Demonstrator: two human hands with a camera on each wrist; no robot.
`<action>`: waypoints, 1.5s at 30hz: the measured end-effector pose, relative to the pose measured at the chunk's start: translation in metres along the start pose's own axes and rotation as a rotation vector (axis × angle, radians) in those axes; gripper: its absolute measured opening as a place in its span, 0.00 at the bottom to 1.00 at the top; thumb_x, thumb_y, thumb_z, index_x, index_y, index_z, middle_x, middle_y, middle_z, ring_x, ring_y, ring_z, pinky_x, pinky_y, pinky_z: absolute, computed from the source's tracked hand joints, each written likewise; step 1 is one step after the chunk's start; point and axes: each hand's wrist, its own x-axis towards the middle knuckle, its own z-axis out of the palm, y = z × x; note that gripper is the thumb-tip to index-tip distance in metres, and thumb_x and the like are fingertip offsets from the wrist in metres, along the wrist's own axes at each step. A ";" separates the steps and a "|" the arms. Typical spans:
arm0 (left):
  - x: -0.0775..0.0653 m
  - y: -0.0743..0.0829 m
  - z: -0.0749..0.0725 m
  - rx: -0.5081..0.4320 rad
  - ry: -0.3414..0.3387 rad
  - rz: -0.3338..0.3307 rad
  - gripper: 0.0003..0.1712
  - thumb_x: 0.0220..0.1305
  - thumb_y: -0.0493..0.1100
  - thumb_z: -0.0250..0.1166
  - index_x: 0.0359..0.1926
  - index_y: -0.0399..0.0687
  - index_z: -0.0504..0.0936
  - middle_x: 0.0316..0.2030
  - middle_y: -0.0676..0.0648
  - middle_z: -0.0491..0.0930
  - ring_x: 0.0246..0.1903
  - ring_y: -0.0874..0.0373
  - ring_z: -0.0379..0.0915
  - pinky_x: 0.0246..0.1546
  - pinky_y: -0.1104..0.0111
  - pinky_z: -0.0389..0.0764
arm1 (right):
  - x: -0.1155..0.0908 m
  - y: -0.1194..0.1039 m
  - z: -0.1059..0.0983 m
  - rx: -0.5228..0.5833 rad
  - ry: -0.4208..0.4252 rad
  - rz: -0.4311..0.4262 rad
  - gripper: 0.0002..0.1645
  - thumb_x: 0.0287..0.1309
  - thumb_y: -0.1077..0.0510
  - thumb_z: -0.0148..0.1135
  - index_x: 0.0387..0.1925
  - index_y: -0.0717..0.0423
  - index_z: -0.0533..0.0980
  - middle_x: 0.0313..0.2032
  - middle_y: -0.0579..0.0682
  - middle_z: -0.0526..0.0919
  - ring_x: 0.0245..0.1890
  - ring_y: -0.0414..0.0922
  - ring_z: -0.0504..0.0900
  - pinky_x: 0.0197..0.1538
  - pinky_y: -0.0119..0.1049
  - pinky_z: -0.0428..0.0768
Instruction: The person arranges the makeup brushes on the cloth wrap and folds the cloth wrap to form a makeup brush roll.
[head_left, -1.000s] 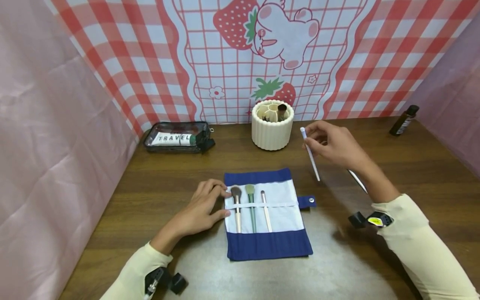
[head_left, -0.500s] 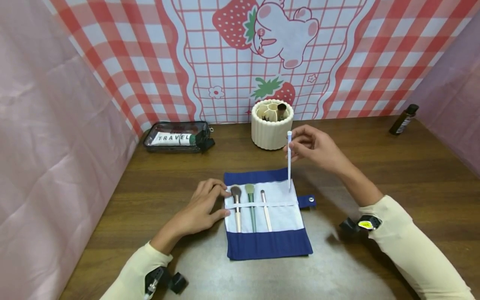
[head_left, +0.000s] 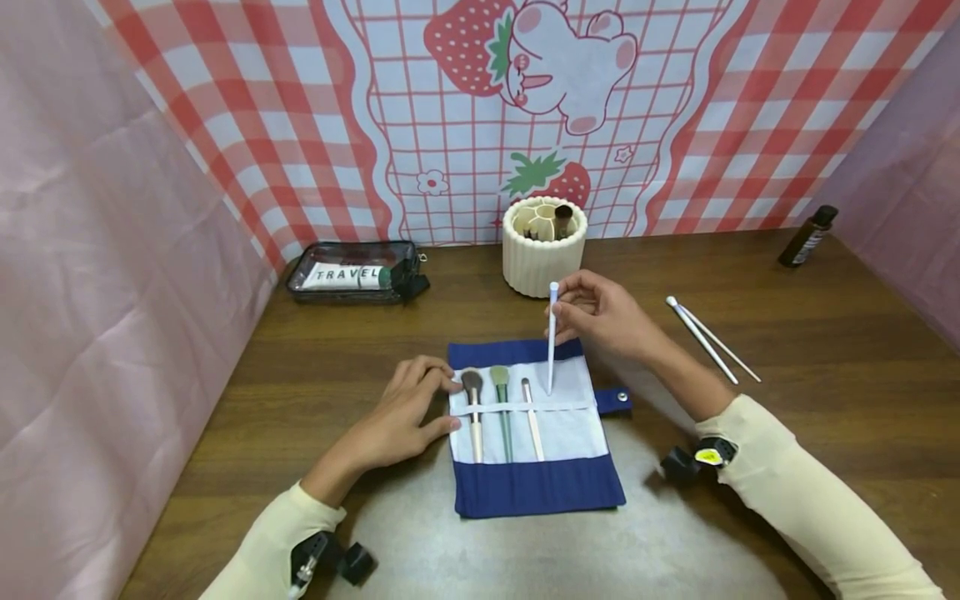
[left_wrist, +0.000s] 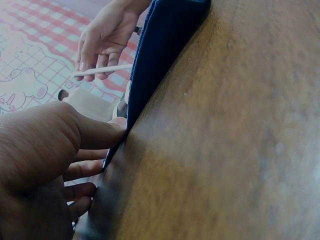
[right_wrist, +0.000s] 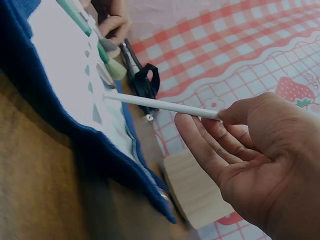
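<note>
My right hand (head_left: 603, 317) pinches a slim white makeup brush (head_left: 552, 337) between thumb and fingers near its top. The brush (right_wrist: 165, 105) points down, its lower end just above the elastic band of a brush roll (head_left: 536, 487). That roll lies unfolded, navy outside and pale inside. Tucked under its band are a fluffy brown brush (head_left: 472, 383), a green brush (head_left: 501, 379) and a small brush (head_left: 532, 425). My left hand (head_left: 401, 412) rests at the roll's left edge, thumb and fingertips touching the cloth (left_wrist: 165, 45).
Behind the roll stands a cream ribbed holder (head_left: 543, 262) with a dark brush inside. A clear pouch (head_left: 348, 275) with a white tube lies at back left. Two slim white sticks (head_left: 705, 337) lie to the right, and a brown bottle (head_left: 808, 237) is at back right.
My right hand has carried the slim brush left and down, from beside the roll to over its pale inside, uncovering the two sticks. The left hand has stayed in place.
</note>
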 end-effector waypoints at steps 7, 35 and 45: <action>0.000 0.001 0.000 -0.006 -0.018 -0.023 0.20 0.66 0.47 0.69 0.54 0.45 0.77 0.61 0.44 0.66 0.63 0.44 0.55 0.64 0.48 0.59 | -0.001 0.009 0.006 0.049 -0.025 0.071 0.20 0.70 0.67 0.56 0.58 0.71 0.63 0.47 0.78 0.73 0.37 0.58 0.85 0.42 0.56 0.83; 0.001 0.000 0.001 0.004 0.001 0.014 0.21 0.65 0.47 0.70 0.54 0.44 0.77 0.60 0.43 0.66 0.61 0.44 0.56 0.63 0.47 0.59 | -0.009 0.012 0.006 -0.098 -0.346 0.383 0.19 0.63 0.67 0.65 0.50 0.69 0.67 0.35 0.61 0.83 0.31 0.51 0.82 0.37 0.46 0.84; 0.000 -0.002 0.002 0.001 0.008 0.020 0.20 0.65 0.46 0.70 0.54 0.44 0.77 0.60 0.43 0.66 0.61 0.43 0.56 0.63 0.46 0.58 | -0.011 0.012 0.005 -0.298 -0.498 0.310 0.15 0.58 0.64 0.70 0.42 0.64 0.74 0.34 0.57 0.82 0.30 0.46 0.78 0.29 0.35 0.77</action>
